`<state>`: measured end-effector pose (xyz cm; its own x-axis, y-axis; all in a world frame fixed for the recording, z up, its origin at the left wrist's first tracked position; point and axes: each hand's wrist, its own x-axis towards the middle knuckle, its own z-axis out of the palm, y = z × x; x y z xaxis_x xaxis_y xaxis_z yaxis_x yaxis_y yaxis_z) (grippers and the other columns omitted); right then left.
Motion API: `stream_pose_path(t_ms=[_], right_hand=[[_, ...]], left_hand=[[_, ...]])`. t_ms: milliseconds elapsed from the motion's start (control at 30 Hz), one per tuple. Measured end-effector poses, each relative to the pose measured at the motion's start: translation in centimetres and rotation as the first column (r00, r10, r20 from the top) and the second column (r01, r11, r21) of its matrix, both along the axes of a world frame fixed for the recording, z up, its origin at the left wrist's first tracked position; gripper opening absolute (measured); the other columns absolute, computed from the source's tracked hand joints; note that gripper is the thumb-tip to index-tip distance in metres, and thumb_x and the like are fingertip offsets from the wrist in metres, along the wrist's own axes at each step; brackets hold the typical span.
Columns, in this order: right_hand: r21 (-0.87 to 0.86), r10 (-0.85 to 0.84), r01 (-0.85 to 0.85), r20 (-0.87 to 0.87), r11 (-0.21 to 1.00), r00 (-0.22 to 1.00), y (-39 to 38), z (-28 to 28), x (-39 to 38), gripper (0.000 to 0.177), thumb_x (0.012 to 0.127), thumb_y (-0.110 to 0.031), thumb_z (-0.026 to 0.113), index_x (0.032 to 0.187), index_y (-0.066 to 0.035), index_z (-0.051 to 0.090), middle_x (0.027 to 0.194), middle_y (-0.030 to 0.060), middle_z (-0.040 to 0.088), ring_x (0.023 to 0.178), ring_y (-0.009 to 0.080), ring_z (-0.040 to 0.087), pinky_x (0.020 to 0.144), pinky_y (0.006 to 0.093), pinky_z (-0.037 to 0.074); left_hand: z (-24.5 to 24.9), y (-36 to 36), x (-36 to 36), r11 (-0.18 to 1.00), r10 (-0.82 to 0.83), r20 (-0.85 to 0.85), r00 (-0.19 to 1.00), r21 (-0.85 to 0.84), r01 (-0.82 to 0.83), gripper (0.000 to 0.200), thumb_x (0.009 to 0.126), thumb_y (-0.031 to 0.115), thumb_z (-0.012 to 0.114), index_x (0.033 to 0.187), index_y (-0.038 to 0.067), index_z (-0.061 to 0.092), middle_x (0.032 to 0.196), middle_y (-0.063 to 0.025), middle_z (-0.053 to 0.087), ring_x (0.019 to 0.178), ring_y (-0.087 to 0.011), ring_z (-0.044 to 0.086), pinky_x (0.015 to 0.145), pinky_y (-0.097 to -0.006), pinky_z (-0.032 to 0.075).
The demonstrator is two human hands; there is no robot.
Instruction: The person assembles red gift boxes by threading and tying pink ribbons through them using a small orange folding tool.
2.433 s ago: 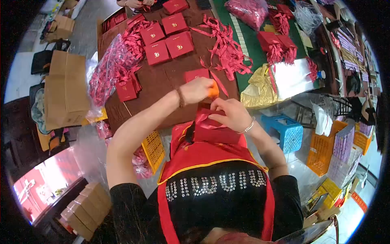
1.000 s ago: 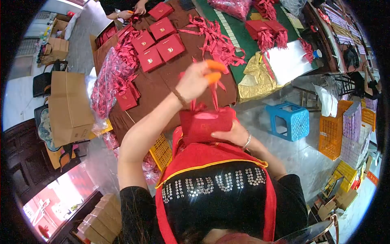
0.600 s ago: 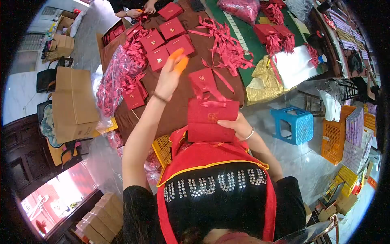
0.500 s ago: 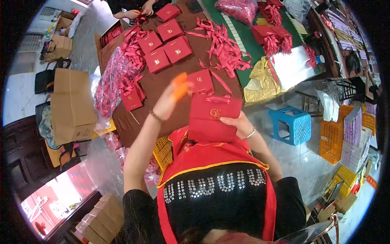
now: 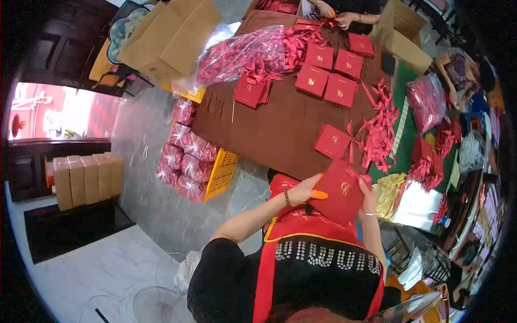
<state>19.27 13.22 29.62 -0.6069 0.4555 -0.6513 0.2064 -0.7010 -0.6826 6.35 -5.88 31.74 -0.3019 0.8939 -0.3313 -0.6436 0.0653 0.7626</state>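
Note:
A red gift bag (image 5: 338,200) with a gold logo and a ribbon at its top is held in front of my apron. My left hand (image 5: 302,192), with orange covers on the thumb and a finger, grips the bag's left side. On its right edge, near the ribbon, my right hand (image 5: 369,197) is closed around it. Just beyond lies another red bag (image 5: 332,141) with the same logo, flat on the brown table (image 5: 269,129). Loose red ribbons (image 5: 379,132) are heaped to its right.
Several red bags (image 5: 340,90) lie farther back beside a plastic sack of ribbons (image 5: 242,56). Across the table, another person's hands (image 5: 336,16) work on ribbons. A yellow crate (image 5: 222,173) with wrapped red bundles stands on the floor at left, below a cardboard box (image 5: 169,40).
My view has swung to the left. My left hand, raised away from the bag before, has come down and now grips its left side. My right hand still holds it.

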Motion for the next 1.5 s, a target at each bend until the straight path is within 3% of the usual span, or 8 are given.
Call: stream_pose_path(t_ms=[233,400,500,733,833,933,1267,1500], right_hand=[[-0.215,0.125,-0.100,0.109,0.971,0.986,-4.2,-2.8,-6.9,0.060,0.083,-0.047,0.051,0.132,-0.022,0.027,0.123,0.0066,0.043,0.105,0.0263,0.049,0.075,0.0425,0.047],[-0.215,0.169,-0.103,0.315,0.971,0.934,-7.2,-9.2,-5.3,0.046,0.084,-0.040,0.052,0.123,-0.017,0.042,0.111,0.0073,0.054,0.095,0.0232,0.055,0.070,0.0385,0.049],[-0.308,0.064,0.052,0.354,0.950,0.933,-9.8,-11.1,-3.6,0.033,0.086,-0.030,0.053,0.114,-0.014,0.050,0.097,0.0056,0.060,0.084,0.0206,0.059,0.065,0.0357,0.049],[-0.285,0.009,0.148,0.484,0.947,0.875,-12.6,-13.5,-0.4,0.024,0.086,-0.022,0.054,0.107,-0.010,0.053,0.092,0.0061,0.061,0.079,0.0183,0.060,0.064,0.0297,0.050],[-0.277,0.030,0.104,0.440,0.955,0.898,-11.5,-15.0,0.1,0.026,0.086,-0.022,0.055,0.108,-0.010,0.052,0.093,0.0057,0.061,0.082,0.0181,0.059,0.066,0.0314,0.050],[-0.306,0.005,0.127,0.398,0.944,0.918,-9.4,-15.1,0.1,0.027,0.085,-0.023,0.055,0.109,-0.010,0.052,0.096,0.0056,0.060,0.084,0.0180,0.059,0.068,0.0318,0.050],[-0.181,-0.051,0.119,0.341,0.976,0.939,2.4,-21.1,-3.1,0.030,0.084,-0.023,0.056,0.111,-0.011,0.052,0.098,0.0019,0.058,0.086,0.0124,0.056,0.070,0.0278,0.047],[-0.011,-0.111,0.115,0.208,0.993,0.972,5.7,-18.4,-3.3,0.028,0.085,-0.021,0.056,0.110,-0.009,0.052,0.099,0.0024,0.057,0.089,0.0121,0.055,0.072,0.0254,0.046]], left_hand=[[-7.1,-6.8,-14.3,0.758,0.502,-0.280,0.818,-0.313,-0.572,0.057,0.071,-0.003,0.059,0.124,0.001,0.040,0.118,-0.0084,0.049,0.105,-0.0194,0.048,0.088,-0.0311,0.041],[-14.7,-10.2,-32.7,0.559,-0.256,-0.964,0.066,-0.204,-0.804,0.055,0.068,0.007,0.060,0.121,0.010,0.045,0.107,-0.0122,0.052,0.097,-0.0308,0.051,0.080,-0.0423,0.043],[-17.2,-7.3,-38.7,0.184,-0.790,-0.577,0.205,-0.543,-0.820,0.058,0.069,0.014,0.059,0.125,0.018,0.042,0.114,-0.0089,0.046,0.097,-0.0303,0.048,0.077,-0.0450,0.043],[-26.6,-6.6,-40.1,0.243,-0.793,-0.568,0.220,-0.626,-0.741,0.053,0.076,0.021,0.057,0.126,0.024,0.038,0.133,-0.0098,0.035,0.108,-0.0337,0.046,0.078,-0.0439,0.044],[-25.0,-3.0,-34.5,0.571,-0.545,-0.837,-0.040,-0.337,-0.748,0.030,0.077,0.014,0.056,0.107,0.015,0.056,0.101,-0.0082,0.057,0.085,-0.0251,0.057,0.072,-0.0346,0.045],[-28.0,3.3,-25.4,0.839,-0.171,-0.925,0.338,-0.317,-0.442,0.026,0.078,0.021,0.058,0.097,0.003,0.059,0.089,-0.0116,0.061,0.082,-0.0229,0.058,0.074,-0.0334,0.046],[-31.3,13.3,-9.2,0.364,-0.563,-0.504,0.655,-0.863,-0.352,0.062,0.062,0.038,0.075,0.105,0.008,0.041,0.089,-0.0076,0.058,0.084,-0.0283,0.056,0.076,-0.0362,0.041],[-31.3,10.3,-9.5,0.776,-0.018,-0.828,0.560,-0.364,-0.514,0.042,0.066,0.012,0.074,0.099,0.002,0.050,0.070,-0.0023,0.046,0.062,-0.0153,0.044,0.060,-0.0282,0.041]])
